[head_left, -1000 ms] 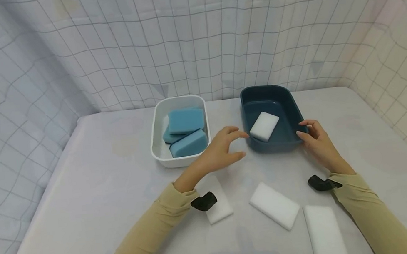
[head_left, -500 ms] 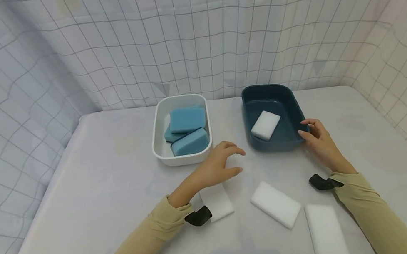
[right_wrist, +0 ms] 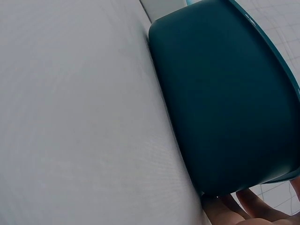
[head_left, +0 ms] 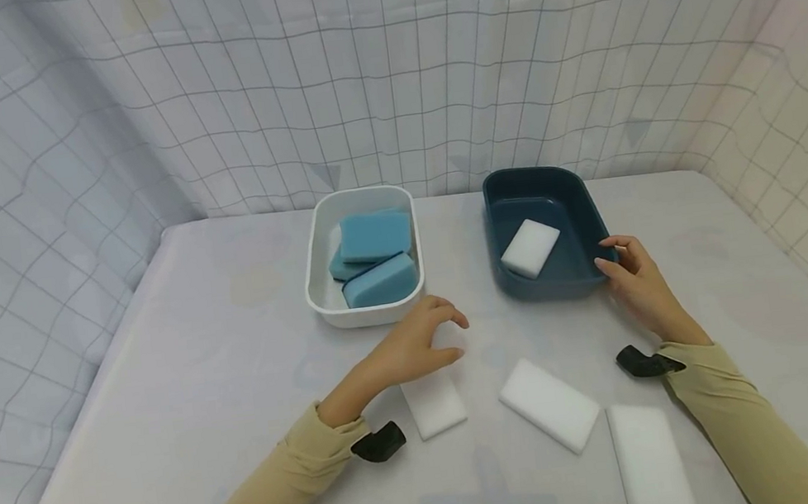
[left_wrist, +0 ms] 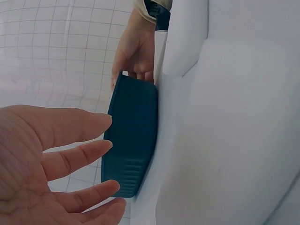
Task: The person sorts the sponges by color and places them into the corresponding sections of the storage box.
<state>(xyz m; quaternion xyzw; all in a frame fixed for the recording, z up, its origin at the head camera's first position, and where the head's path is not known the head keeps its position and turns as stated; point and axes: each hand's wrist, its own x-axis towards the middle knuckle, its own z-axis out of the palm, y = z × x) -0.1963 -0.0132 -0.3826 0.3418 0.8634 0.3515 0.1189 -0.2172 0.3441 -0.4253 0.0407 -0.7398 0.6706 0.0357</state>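
Note:
My left hand (head_left: 414, 342), empty with fingers spread and loosely bent, is over the far end of a flat white sponge (head_left: 437, 410) and in front of the white bin (head_left: 370, 316). My right hand (head_left: 640, 291) grips the near right corner of the dark blue bin (head_left: 554, 288), thumb at the rim. Inside that bin a white sponge (head_left: 531, 247) leans tilted. The left wrist view shows the left fingers (left_wrist: 84, 157) apart, overlapping the dark blue bin (left_wrist: 133, 126) beyond. In the right wrist view the right hand's fingers (right_wrist: 255, 206) are against the bin's wall (right_wrist: 225, 103).
Several blue sponges (head_left: 376, 237) lie piled in the white bin, left of the dark blue one. Two more flat white sponges, one slanted (head_left: 550, 406) and one nearer the front (head_left: 650, 461), lie on the white table. A grid-patterned curtain (head_left: 384, 79) stands behind.
My left hand has drawn back from the dark blue bin, toward me and to the left, over the flat white sponge. The right hand keeps its place on the bin.

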